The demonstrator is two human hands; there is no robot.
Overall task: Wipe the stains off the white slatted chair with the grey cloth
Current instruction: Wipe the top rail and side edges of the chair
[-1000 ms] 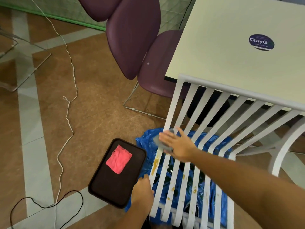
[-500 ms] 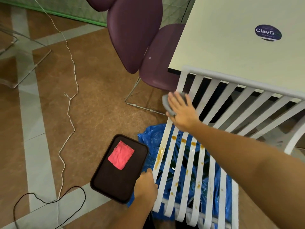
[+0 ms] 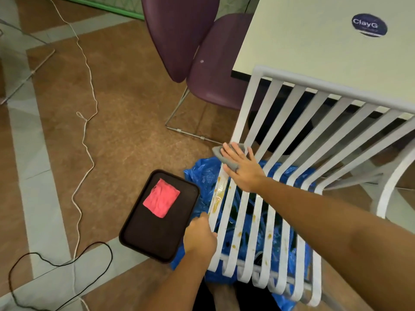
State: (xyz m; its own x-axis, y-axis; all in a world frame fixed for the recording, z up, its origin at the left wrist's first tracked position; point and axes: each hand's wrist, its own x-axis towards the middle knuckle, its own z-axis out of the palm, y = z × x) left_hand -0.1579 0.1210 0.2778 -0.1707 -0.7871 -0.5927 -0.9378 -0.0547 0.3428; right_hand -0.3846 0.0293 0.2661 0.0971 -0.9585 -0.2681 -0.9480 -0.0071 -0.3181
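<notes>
The white slatted chair (image 3: 289, 122) stands in front of me, its seat slats dotted with brown-yellow stains (image 3: 219, 194), thickest on the leftmost slat. My right hand (image 3: 241, 168) lies flat, fingers straight, pressing the grey cloth (image 3: 221, 153) onto the two leftmost slats where seat meets back. The cloth shows only at my fingertips and beside my thumb. My left hand (image 3: 201, 232) grips the seat's left edge slat near the front.
A dark tray (image 3: 146, 239) holding a pink cloth (image 3: 161, 197) sits on the floor left of the chair. Blue plastic sheet (image 3: 202, 173) lies under the chair. A cream table (image 3: 314, 41) is behind it, purple chairs (image 3: 211, 63) beyond. Cords (image 3: 84, 131) trail across the floor.
My right hand slid the grey cloth up the left slats toward the backrest, then back down to the seat bend. My left hand kept its grip on the seat edge.
</notes>
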